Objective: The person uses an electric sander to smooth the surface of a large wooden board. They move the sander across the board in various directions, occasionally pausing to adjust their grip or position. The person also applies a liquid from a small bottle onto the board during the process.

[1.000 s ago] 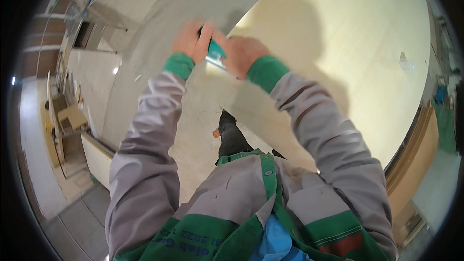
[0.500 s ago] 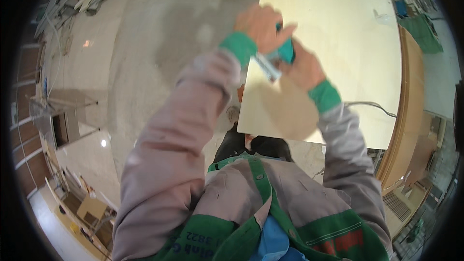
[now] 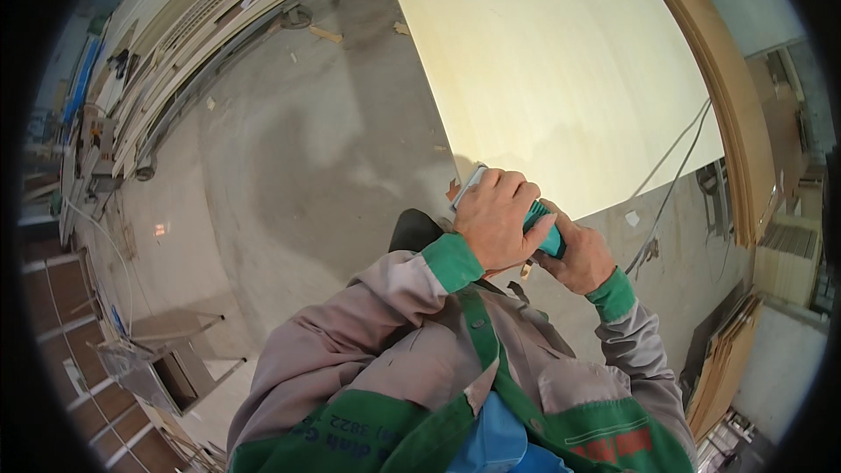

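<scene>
A teal power sander (image 3: 547, 236) with a flat, pale rectangular base is held in both my hands at the near left corner of a large pale wooden panel (image 3: 543, 70). My left hand (image 3: 499, 217) wraps over the front of the tool, its fingers closed and the thumb toward the teal body. Behind it, my right hand (image 3: 578, 254) grips the rear end. The base shows past my left fingers, tilted at the panel's edge; whether it touches the edge I cannot tell. My hands cover most of the tool.
A dark cord (image 3: 670, 188) runs across the panel's near right part and down beside my right arm. Stacked brown boards (image 3: 723, 96) line the panel's right side. Long wooden strips (image 3: 210, 26) lie at the far left, and a metal-legged stand (image 3: 166, 372) is at lower left.
Both hands have brought the sander from above the panel back toward my body, to its near left corner. The view has shifted, showing more strips at the far left.
</scene>
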A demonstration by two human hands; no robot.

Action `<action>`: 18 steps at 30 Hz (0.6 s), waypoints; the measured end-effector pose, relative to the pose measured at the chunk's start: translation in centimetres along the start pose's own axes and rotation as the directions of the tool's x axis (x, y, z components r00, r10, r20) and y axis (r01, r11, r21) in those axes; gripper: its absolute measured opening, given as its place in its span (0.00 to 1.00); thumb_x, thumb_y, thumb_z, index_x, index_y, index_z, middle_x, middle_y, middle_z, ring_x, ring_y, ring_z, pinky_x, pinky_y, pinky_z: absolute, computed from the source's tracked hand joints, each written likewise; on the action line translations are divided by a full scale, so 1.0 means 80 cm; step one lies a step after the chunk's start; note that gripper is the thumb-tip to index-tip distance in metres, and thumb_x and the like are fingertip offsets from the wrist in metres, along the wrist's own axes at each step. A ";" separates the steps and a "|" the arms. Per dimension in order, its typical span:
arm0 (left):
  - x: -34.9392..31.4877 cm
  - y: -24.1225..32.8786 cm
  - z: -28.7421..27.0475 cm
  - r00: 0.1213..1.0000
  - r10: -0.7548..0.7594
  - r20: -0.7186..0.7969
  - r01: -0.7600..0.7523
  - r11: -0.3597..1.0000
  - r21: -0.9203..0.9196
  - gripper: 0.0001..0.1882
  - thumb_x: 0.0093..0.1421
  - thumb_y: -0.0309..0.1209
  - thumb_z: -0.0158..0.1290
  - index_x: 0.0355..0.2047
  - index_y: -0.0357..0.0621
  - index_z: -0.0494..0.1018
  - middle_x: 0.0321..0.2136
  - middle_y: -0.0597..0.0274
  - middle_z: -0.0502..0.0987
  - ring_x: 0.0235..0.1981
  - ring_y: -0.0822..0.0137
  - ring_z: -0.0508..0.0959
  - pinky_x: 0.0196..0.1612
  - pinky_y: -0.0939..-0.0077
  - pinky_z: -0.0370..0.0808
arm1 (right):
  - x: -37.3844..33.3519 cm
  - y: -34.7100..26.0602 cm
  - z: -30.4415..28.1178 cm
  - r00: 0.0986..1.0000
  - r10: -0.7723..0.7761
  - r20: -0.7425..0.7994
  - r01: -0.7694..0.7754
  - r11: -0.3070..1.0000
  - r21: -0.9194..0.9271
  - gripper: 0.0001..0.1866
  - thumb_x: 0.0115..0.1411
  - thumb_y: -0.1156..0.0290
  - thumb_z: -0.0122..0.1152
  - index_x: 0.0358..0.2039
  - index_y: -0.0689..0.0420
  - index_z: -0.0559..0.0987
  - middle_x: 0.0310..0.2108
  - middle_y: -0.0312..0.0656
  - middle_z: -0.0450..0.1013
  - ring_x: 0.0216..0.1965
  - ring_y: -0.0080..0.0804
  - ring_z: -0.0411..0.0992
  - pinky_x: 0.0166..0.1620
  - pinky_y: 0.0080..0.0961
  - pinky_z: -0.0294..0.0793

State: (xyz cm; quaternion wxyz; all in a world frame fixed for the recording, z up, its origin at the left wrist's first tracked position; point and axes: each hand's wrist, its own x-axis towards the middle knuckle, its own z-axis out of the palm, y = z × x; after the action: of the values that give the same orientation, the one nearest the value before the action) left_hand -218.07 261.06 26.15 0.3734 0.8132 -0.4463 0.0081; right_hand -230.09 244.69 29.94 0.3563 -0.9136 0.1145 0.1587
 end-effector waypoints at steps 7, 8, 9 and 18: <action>0.058 -0.066 -0.030 0.997 0.048 -0.061 -0.052 0.997 -0.054 0.13 0.55 0.42 0.61 0.32 0.47 0.79 0.35 0.63 0.77 0.39 0.56 0.76 0.37 0.61 0.77 | 0.069 -0.055 0.002 0.987 0.162 -0.003 -0.161 0.983 0.087 0.42 0.58 0.63 0.70 0.69 0.54 0.60 0.39 0.60 0.80 0.40 0.63 0.79 0.42 0.52 0.79; 0.077 -0.092 -0.039 0.996 0.058 -0.062 -0.061 0.997 -0.046 0.12 0.55 0.42 0.61 0.31 0.48 0.79 0.34 0.63 0.77 0.38 0.56 0.76 0.36 0.61 0.77 | 0.098 -0.066 -0.002 0.989 0.142 -0.036 -0.140 0.989 0.045 0.42 0.58 0.63 0.69 0.69 0.54 0.60 0.38 0.60 0.80 0.40 0.63 0.79 0.41 0.52 0.79; 0.098 -0.120 -0.048 0.996 0.069 -0.064 -0.072 0.997 -0.038 0.10 0.55 0.41 0.60 0.30 0.49 0.79 0.34 0.63 0.77 0.38 0.56 0.76 0.36 0.61 0.77 | 0.128 -0.076 -0.007 0.990 0.122 -0.069 -0.121 0.992 0.022 0.41 0.58 0.62 0.69 0.69 0.55 0.61 0.38 0.59 0.80 0.39 0.63 0.79 0.41 0.52 0.79; 0.367 -0.407 -0.132 0.954 0.285 -0.090 -0.284 0.959 0.014 0.08 0.58 0.39 0.57 0.32 0.51 0.80 0.34 0.59 0.81 0.38 0.49 0.79 0.41 0.53 0.78 | 0.474 -0.156 -0.086 0.970 0.052 -0.237 -0.061 0.998 -0.029 0.38 0.56 0.62 0.68 0.64 0.57 0.64 0.34 0.59 0.80 0.39 0.62 0.79 0.42 0.53 0.78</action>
State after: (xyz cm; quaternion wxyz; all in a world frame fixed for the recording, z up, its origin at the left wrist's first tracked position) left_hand -173.24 256.93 24.38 0.3881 0.7394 -0.5412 0.0989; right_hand -189.59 245.26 28.30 0.3191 -0.9286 0.1791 0.0610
